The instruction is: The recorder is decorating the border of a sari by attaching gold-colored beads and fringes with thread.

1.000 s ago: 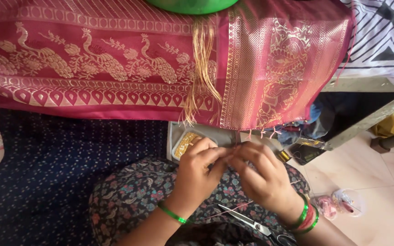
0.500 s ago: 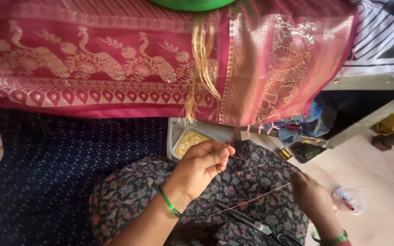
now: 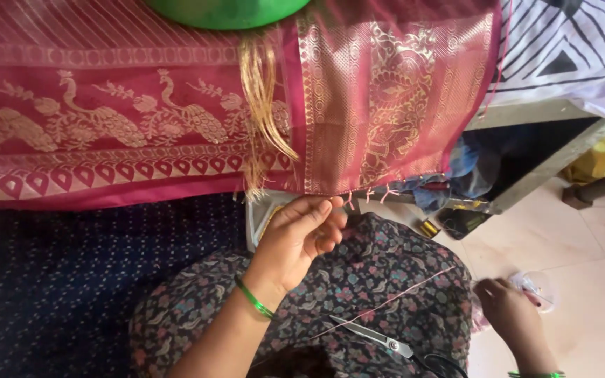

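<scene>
meanwhile left hand point(image 3: 301, 234) pinches thread point(image 3: 386, 302); right hand point(image 3: 509, 316) pulls it.

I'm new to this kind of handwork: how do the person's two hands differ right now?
The left hand is raised near the hem of the red and gold cloth, fingers pinched together; the right hand is low beside the lap, reaching toward the floor. Both wrists wear green bangles.

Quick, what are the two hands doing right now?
Left hand: fingers pinched together by the sari edge; what they grip is too small to tell.
Right hand: curled, reaching to a clear cup on the floor.
</scene>
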